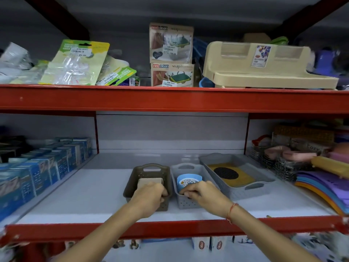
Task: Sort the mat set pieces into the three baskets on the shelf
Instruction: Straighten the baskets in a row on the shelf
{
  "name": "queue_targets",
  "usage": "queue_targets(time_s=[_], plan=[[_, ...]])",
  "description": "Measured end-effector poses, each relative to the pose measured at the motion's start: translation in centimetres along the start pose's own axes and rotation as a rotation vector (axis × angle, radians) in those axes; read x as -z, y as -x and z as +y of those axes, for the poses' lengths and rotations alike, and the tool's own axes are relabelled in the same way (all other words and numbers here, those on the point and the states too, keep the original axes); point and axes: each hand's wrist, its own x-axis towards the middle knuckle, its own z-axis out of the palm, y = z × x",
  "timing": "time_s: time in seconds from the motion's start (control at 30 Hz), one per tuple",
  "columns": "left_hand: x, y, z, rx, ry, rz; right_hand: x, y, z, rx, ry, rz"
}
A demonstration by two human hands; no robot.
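Three baskets stand side by side on the lower shelf. The brown basket (pixel 149 170) holds a stack of beige square mats (pixel 150 181), and my left hand (pixel 149 199) is closed over its front rim. The small grey basket (pixel 186 203) holds round blue mats (pixel 189 180) standing on edge; my right hand (pixel 204 195) grips its front rim. To the right, the large grey tray basket (pixel 264 186) holds a yellow rectangular mat (pixel 243 178) with a round black mat (pixel 226 173) on top.
Blue boxes (pixel 37 167) fill the shelf's left side. Wire baskets and stacked coloured mats (pixel 324 184) crowd the right. A red shelf beam (pixel 170 99) runs overhead, another red edge (pixel 170 229) in front. Packets and a beige rack (pixel 264 65) sit above.
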Motion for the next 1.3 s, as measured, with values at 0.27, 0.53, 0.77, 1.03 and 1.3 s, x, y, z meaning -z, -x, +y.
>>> queue_targets(time_s=[0.27, 0.53, 0.77, 1.03, 1.3], plan=[[-0.1, 3.2, 3.3, 0.016, 0.015, 0.066, 0.0, 3.7, 0.3, 0.084, -0.108, 0.058], [0.5, 5.0, 3.9, 0.031, 0.046, 0.029, 0.2, 6.3, -0.5, 0.083, -0.121, 0.047], [0.8, 4.5, 5.0, -0.009, -0.005, 0.104, 5.4, 4.1, 4.9, -0.085, 0.069, 0.208], [-1.1, 4.1, 5.7, 0.051, -0.026, 0.148, 5.7, 5.2, 11.6, -0.193, 0.579, 0.063], [-1.1, 4.8, 6.7, 0.137, -0.024, 0.12, 4.8, 8.2, 8.5, -0.059, 0.557, 0.114]])
